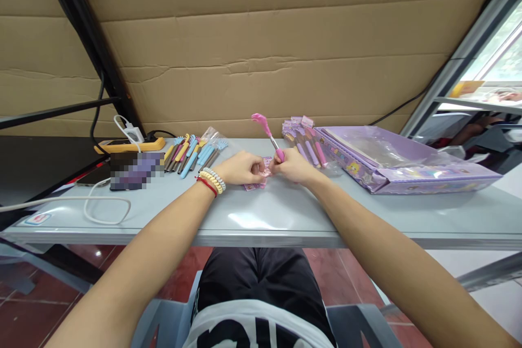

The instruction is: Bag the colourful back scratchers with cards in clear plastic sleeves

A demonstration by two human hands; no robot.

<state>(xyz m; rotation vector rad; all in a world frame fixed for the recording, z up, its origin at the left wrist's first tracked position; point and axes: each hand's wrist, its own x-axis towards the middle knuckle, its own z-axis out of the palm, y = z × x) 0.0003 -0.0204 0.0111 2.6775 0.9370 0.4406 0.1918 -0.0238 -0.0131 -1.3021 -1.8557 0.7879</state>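
Note:
My right hand is closed round the pink handle of a small back scratcher, which has a metal shaft and a pink hand-shaped head pointing up and to the left. Just beside it, my left hand has its fingers curled in a pinch on a pink printed card. More pink cards lie on the table under and between the hands, partly hidden by the fingers. To the left are several loose back scratchers with blue, yellow, pink and dark handles.
Several back scratchers with cards lie in clear bags on the right. Beyond them stands a purple box with clear plastic inside. A clear bag, a yellow power strip and a white cable are on the left. Cardboard walls the back.

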